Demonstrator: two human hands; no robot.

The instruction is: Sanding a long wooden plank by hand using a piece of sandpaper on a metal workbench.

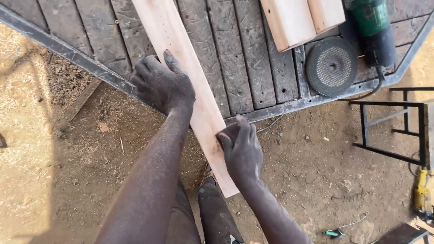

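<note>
A long pale wooden plank (181, 49) lies slanted across a worn workbench (253, 68), its near end jutting past the bench edge over the ground. My left hand (160, 83) rests on the plank's left side near the bench edge, thumb laid on the top face. My right hand (242, 149) grips the plank's right edge close to its near end. Both hands and forearms are dusted with sawdust.
Two pale wood blocks (300, 18) and a green angle grinder (373, 27) with its disc (331, 66) lie on the bench's right. A black metal frame (393, 126) stands right. A yellow tool (422, 194) and a small green-handled tool (334, 233) lie on the dirt.
</note>
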